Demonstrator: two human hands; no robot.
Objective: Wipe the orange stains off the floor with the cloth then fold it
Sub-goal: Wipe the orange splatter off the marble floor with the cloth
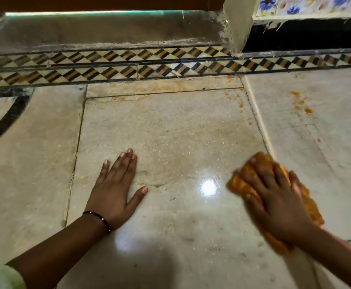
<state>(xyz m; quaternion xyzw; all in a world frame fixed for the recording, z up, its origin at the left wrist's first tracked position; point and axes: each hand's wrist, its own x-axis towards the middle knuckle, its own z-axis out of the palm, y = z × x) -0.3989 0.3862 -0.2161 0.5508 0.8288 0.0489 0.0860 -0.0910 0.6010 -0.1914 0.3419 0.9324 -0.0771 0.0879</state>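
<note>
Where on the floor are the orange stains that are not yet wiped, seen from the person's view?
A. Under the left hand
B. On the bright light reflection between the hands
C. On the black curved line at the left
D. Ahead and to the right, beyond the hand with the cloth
D: the orange stains lie farther ahead on the right marble slab, beyond the right hand, which presses the cloth.

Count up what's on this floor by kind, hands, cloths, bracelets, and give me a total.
Hands: 2, the left hand flat on the marble floor, the right hand pressing the cloth.
Orange cloth: 1
Black bracelet: 1
Total: 4
</note>
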